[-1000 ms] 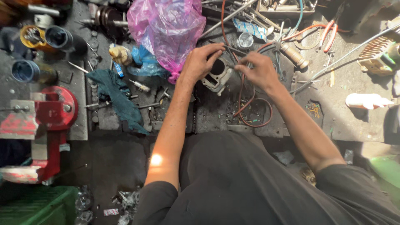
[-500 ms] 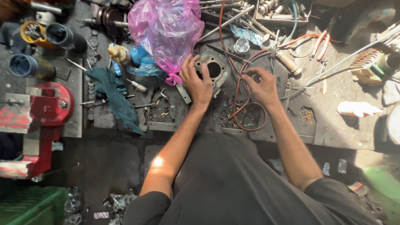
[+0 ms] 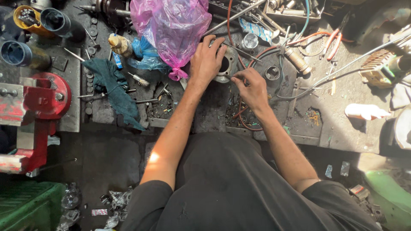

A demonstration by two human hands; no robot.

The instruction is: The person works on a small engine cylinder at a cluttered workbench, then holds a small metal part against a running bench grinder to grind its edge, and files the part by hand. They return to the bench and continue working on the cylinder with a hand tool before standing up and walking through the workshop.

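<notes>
Standing beside the bench, one item in hand: a grey metal cylinder part with a dark round bore, lying flat on the dark, grimy surface between the two hands.

Left hand: laid palm-down over the left side of the cylinder part, fingers spread and curled onto its rim, gripping it.

Right hand: just right of the part, fingertips pinched narrow at its lower right edge; whether anything small is held between them cannot be told.

Above the left hand, touching it: a pink plastic bag, knotted at the bottom. Left of that: a blue plastic wrap and a small yellow-capped bottle. Further left of the left hand: a dark teal rag, and well apart, a red bench vise.

Under and beyond the right hand: a loop of red wire. Above it, a small shiny cup-shaped piece; to its right, a black ring, a brass-coloured fitting, and red-handled pliers.
</notes>
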